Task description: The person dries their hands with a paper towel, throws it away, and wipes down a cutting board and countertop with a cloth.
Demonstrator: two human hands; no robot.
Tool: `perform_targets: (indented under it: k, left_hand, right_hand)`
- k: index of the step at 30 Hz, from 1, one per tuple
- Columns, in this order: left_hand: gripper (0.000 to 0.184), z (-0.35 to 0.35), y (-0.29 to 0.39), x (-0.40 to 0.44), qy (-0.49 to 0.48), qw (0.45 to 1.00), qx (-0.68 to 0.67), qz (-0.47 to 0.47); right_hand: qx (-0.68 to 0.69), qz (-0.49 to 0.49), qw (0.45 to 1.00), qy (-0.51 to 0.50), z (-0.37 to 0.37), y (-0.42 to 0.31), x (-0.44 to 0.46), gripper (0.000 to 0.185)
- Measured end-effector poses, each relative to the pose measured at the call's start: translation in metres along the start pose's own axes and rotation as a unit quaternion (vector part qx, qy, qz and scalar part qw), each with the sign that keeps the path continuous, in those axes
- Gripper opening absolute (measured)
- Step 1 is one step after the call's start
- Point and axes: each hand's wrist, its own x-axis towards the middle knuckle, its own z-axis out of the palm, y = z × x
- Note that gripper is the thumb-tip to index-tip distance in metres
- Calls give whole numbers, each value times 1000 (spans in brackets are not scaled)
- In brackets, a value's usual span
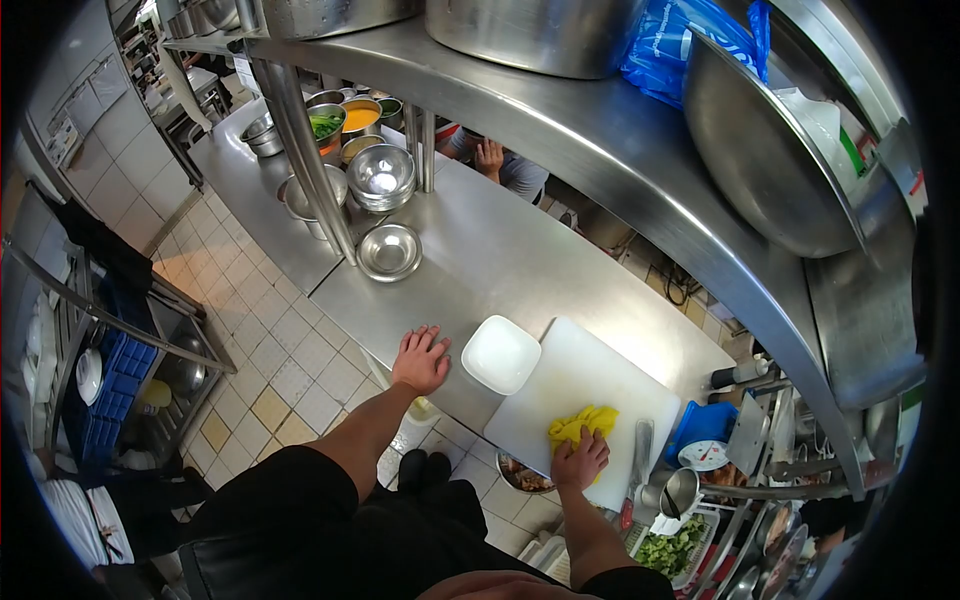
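My left hand [421, 362] lies flat on the steel counter [455, 265] near its front edge, fingers spread, holding nothing. Just to its right sits a white square bowl [501, 355], its inside plain white. My right hand [581, 459] is closed over a crumpled yellow cloth [577, 421], pressing it onto the white cutting board [570, 365]. The fingertips are partly sunk in the cloth's folds. On the board's right side, beside the cloth, a knife [641, 455] lies with its red handle toward me.
Steel bowls [389, 252] stand farther left on the counter, near containers of orange liquid [361, 114] and chopped greens [324, 126]. An overhead steel shelf [600, 110] crosses above. A dial scale [703, 455] and leafy greens [672, 548] are at right. Another person's hand [489, 158] shows beyond the counter.
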Motion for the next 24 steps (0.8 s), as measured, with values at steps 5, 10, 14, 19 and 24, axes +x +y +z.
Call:
perform_targets:
  k: [5,10,14,19,24]
  left_hand:
    - [42,-2,1,0,0,1000,-2,1]
    - [42,4,-3,-1,1,1000,-2,0]
    - [42,2,-2,-1,4,1000,-9,3]
    - [42,1,-2,-1,2,1000,-13,0]
    - [44,1,-3,-2,-19,1000,2,1]
  right_hand:
    - [3,1,1000,3,0,-1,0,50]
    - [5,7,1000,-8,-2,-1,0,52]
    - [3,7,1000,-10,0,0,0,53]
    - [4,12,1000,-15,5,2,-1,53]
    - [1,3,1000,-5,1,1,-1,53]
